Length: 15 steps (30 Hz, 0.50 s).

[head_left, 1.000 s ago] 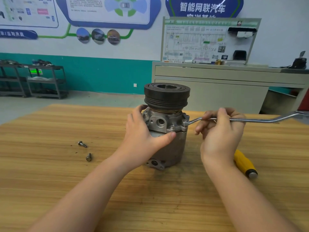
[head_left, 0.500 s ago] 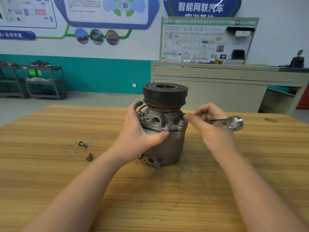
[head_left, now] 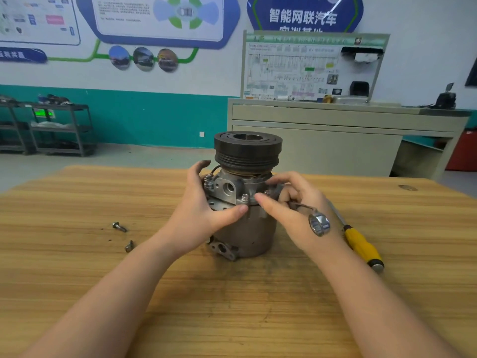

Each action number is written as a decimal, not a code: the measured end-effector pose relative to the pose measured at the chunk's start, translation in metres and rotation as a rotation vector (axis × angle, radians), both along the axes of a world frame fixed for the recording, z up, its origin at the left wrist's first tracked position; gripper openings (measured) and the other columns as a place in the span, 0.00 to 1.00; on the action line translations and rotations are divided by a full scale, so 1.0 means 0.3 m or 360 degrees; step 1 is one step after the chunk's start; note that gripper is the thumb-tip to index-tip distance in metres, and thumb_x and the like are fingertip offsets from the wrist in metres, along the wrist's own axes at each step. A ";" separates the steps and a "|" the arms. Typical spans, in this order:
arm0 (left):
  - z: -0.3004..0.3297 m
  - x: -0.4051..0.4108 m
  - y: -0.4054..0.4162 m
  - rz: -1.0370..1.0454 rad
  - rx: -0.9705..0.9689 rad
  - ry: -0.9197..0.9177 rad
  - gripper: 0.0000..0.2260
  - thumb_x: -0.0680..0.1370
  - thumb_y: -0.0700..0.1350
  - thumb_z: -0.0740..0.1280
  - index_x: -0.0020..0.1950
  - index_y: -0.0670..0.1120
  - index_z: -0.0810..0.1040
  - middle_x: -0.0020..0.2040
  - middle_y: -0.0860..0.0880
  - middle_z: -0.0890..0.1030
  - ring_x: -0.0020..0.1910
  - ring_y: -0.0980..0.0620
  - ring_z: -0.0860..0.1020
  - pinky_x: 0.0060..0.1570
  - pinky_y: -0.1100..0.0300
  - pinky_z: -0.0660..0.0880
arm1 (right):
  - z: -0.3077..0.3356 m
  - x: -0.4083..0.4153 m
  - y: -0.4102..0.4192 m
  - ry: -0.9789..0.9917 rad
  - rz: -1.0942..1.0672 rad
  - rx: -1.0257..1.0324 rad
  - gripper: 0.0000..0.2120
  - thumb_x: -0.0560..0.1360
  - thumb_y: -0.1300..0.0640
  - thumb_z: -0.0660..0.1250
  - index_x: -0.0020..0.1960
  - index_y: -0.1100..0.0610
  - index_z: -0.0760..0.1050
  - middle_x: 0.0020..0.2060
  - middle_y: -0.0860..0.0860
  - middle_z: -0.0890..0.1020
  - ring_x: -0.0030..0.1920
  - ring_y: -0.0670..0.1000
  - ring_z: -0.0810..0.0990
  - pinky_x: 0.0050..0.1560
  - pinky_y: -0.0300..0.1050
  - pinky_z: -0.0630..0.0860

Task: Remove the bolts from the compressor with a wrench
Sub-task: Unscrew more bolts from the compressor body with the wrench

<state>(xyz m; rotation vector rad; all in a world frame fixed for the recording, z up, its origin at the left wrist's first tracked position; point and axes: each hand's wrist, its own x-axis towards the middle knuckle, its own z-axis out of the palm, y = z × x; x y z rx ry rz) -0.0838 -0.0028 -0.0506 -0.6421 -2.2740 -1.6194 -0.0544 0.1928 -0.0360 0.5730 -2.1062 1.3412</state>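
Note:
A grey metal compressor (head_left: 245, 228) with a black pulley on top stands upright on the wooden table (head_left: 232, 306). My left hand (head_left: 204, 218) grips its left side, thumb across the front. Several bolts (head_left: 244, 197) sit in the upper flange. My right hand (head_left: 291, 210) holds the chrome wrench (head_left: 318, 224) in its curled fingers, ring end pointing toward me. Its thumb and forefinger reach to a bolt on the flange's right side. Two removed bolts (head_left: 119, 226) lie on the table to the left.
A yellow-handled screwdriver (head_left: 361, 245) lies on the table right of my right hand. Behind the table stand a beige cabinet (head_left: 335, 140) with a diagram board and, far left, metal shelf racks (head_left: 46, 127).
The wrench came off the bolt and swung round in my right hand. That hand moved in to the flange, fingertips at a bolt. The compressor turned a little under my left hand.

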 end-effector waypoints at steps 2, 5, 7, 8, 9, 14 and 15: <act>0.004 -0.002 -0.003 0.0004 -0.0001 -0.0003 0.48 0.60 0.62 0.75 0.70 0.64 0.47 0.58 0.68 0.63 0.53 0.82 0.65 0.48 0.84 0.65 | 0.001 0.000 0.000 0.0054 0.0008 -0.0023 0.04 0.73 0.60 0.73 0.44 0.52 0.80 0.25 0.44 0.69 0.28 0.41 0.69 0.31 0.28 0.65; 0.004 -0.002 -0.002 0.0024 -0.0010 -0.0014 0.47 0.60 0.62 0.75 0.69 0.64 0.47 0.57 0.67 0.63 0.54 0.78 0.65 0.48 0.82 0.65 | 0.001 0.003 -0.001 0.0090 -0.0009 0.0012 0.06 0.74 0.61 0.71 0.45 0.50 0.81 0.25 0.42 0.72 0.28 0.40 0.71 0.31 0.27 0.65; 0.004 -0.002 -0.002 0.0024 -0.0015 -0.0013 0.47 0.60 0.62 0.75 0.68 0.64 0.47 0.57 0.68 0.62 0.52 0.82 0.65 0.46 0.84 0.65 | 0.002 0.004 -0.002 0.0065 0.0031 -0.0042 0.06 0.73 0.59 0.72 0.46 0.49 0.80 0.25 0.43 0.70 0.27 0.40 0.70 0.31 0.27 0.66; 0.005 -0.002 -0.002 0.0023 -0.0020 -0.0015 0.46 0.60 0.62 0.75 0.68 0.65 0.47 0.57 0.69 0.62 0.52 0.81 0.65 0.46 0.84 0.66 | 0.003 0.002 -0.002 0.0056 0.0030 -0.0056 0.06 0.72 0.58 0.73 0.45 0.49 0.79 0.25 0.44 0.70 0.27 0.41 0.69 0.31 0.28 0.66; 0.005 -0.002 -0.002 0.0026 -0.0025 -0.0018 0.47 0.60 0.62 0.75 0.67 0.65 0.46 0.57 0.69 0.62 0.53 0.80 0.65 0.46 0.83 0.66 | 0.002 -0.001 0.000 0.0056 0.0010 -0.0050 0.06 0.72 0.58 0.74 0.44 0.49 0.78 0.25 0.44 0.70 0.28 0.41 0.69 0.32 0.28 0.66; 0.004 0.004 0.003 0.0053 -0.0008 0.0008 0.47 0.59 0.63 0.75 0.68 0.65 0.48 0.57 0.68 0.63 0.52 0.81 0.66 0.45 0.84 0.66 | -0.001 0.009 0.003 0.0105 -0.0044 0.0071 0.07 0.73 0.61 0.70 0.46 0.49 0.81 0.27 0.47 0.73 0.28 0.40 0.72 0.33 0.26 0.67; 0.003 0.005 0.004 0.0050 0.0005 0.0007 0.47 0.59 0.63 0.75 0.69 0.64 0.48 0.57 0.67 0.63 0.52 0.80 0.67 0.45 0.84 0.66 | -0.003 0.010 0.002 0.0117 -0.0042 0.0088 0.08 0.73 0.60 0.71 0.47 0.47 0.80 0.27 0.47 0.74 0.29 0.40 0.73 0.33 0.26 0.68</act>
